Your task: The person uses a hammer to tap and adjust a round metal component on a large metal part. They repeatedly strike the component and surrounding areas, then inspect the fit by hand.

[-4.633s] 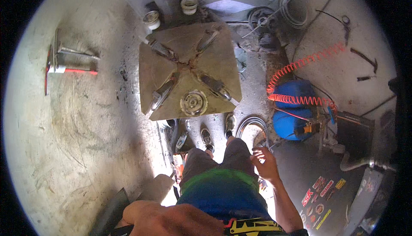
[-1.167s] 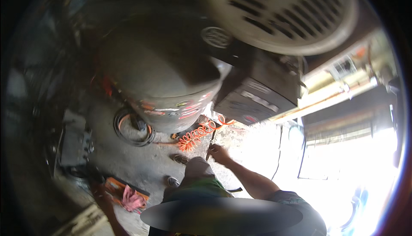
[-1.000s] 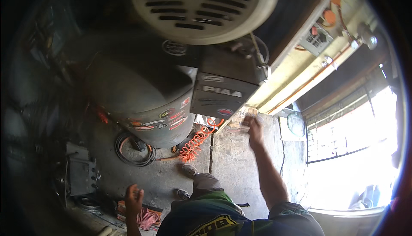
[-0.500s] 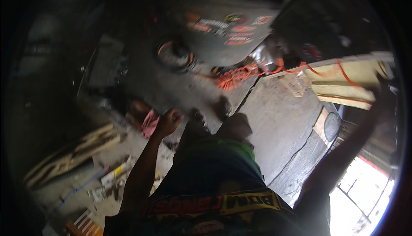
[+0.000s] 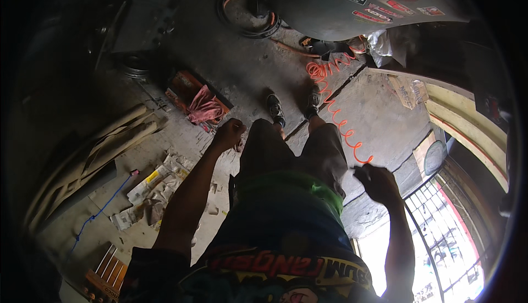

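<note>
An orange coiled air hose [image 5: 340, 120] runs down from the floor ahead to my right hand [image 5: 379, 185], which is closed around its near end beside my right thigh. Whatever fitting sits at that end is hidden in my fingers. My left hand [image 5: 229, 135] hangs beside my left thigh with its fingers curled; I cannot make out whether anything is in it. Just past it, a crumpled red cloth [image 5: 205, 105] lies on a reddish-brown box [image 5: 184, 87] on the floor.
A dark round tank-like body with stickers [image 5: 352, 14] stands ahead. Near it lie a coiled black hose [image 5: 223, 14] and a clear plastic bag [image 5: 379, 47]. Long brown strips [image 5: 91, 165], newspapers [image 5: 132, 215] and a blue cord [image 5: 93, 217] are at left; a barred gate [image 5: 440, 231] is at right.
My right hand has come down and inward from the far right, bringing the hose end along. The hose now hangs toward my thigh. My left hand stays low at my left side.
</note>
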Demonstrator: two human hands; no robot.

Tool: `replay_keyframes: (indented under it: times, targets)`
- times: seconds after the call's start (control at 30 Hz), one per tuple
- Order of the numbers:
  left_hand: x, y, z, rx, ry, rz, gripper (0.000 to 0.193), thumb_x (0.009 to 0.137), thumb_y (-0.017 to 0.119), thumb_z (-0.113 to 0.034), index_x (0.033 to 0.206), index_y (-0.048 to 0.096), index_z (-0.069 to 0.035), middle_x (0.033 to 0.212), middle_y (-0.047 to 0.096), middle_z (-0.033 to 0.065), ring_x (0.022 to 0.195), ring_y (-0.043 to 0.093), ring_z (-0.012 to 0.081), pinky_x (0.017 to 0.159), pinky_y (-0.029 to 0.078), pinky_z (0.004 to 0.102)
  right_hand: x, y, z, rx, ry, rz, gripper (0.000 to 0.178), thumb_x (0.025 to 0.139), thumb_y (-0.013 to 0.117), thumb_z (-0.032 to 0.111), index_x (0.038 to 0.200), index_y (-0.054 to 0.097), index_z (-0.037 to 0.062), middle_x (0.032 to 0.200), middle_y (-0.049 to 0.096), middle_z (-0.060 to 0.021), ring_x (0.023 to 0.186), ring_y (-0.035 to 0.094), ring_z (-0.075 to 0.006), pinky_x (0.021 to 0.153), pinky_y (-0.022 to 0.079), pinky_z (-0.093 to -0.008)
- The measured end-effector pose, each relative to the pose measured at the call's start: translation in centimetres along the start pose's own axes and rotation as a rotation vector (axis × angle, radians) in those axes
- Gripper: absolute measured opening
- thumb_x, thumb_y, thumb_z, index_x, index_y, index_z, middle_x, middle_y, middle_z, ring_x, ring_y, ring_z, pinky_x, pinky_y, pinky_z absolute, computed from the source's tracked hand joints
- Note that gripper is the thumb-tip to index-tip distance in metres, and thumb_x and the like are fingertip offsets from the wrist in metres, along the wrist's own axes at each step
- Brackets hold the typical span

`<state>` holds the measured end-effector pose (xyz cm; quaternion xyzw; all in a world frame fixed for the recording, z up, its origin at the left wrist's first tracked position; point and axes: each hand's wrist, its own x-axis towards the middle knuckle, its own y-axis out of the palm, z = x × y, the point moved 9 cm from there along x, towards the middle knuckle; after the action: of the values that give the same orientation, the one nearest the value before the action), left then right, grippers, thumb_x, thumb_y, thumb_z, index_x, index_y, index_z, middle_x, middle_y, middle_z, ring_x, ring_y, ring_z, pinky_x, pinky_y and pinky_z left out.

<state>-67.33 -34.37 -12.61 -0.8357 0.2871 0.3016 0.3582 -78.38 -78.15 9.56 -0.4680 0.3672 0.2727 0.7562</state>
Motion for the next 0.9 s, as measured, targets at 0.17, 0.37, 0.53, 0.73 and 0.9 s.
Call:
replay_keyframes:
  times: [0.17,0.37,0.53,0.73,0.9]
  targets:
    - [0.2,-0.4,3.8,-0.150,-0.106,-0.038,0.037,0.095,0.070,-0.037,0.109,0.066,-0.003,0.097,0.073,0.0135,0.093,0.072,0.0254,0.082,0.056,0.0394,5.8,4.7,0.9,0.569,-0.053,0.264,0.026,0.101,0.065,0.025,0.118,0.070,0.0065,0.084,0.073,-0.0076,0.074,0.070,-0.0153,0.068,0.053,-0.0346]
    - [-1.3,1.1,4.9,-0.192,-0.066,-0.110,0.036,0.093,0.073,-0.036,0.108,0.066,-0.003,0.095,0.073,0.0150,0.094,0.073,0.0299,0.085,0.056,0.0421,12.3,6.3,8.7,0.251,-0.371,-0.146,0.026,0.100,0.064,0.026,0.114,0.071,0.0054,0.104,0.070,-0.0168,0.087,0.071,-0.0228,0.076,0.055,-0.0372]
    - [-1.7,3.3,2.8,-0.150,-0.068,-0.053,0.037,0.091,0.073,-0.039,0.106,0.067,-0.006,0.102,0.074,0.0150,0.100,0.072,0.0337,0.089,0.056,0.0460,14.4,6.5,7.5,0.440,-0.350,0.236,0.041,0.097,0.067,0.038,0.125,0.065,0.0091,0.101,0.071,-0.0199,0.088,0.072,-0.0303,0.078,0.058,-0.0441]
    - [1.0,19.0,-6.3,0.420,0.301,0.482,0.060,0.097,0.050,-0.056,0.132,0.067,-0.010,0.132,0.066,0.0208,0.124,0.062,0.0389,0.106,0.047,0.0493,17.7,0.9,1.2,-0.343,-0.193,0.178,0.047,0.098,0.062,0.047,0.114,0.063,0.0031,0.083,0.074,-0.0169,0.078,0.074,-0.0341,0.067,0.056,-0.0477]
    - [-0.1,32.7,-5.6,0.085,0.133,0.952,0.052,0.101,0.046,-0.046,0.120,0.071,-0.005,0.124,0.068,0.0237,0.120,0.063,0.0375,0.106,0.046,0.0460,20.4,2.5,4.4,-0.209,-0.474,0.207,0.057,0.095,0.063,0.058,0.113,0.067,0.0031,0.086,0.073,-0.0161,0.078,0.073,-0.0357,0.067,0.056,-0.0486]
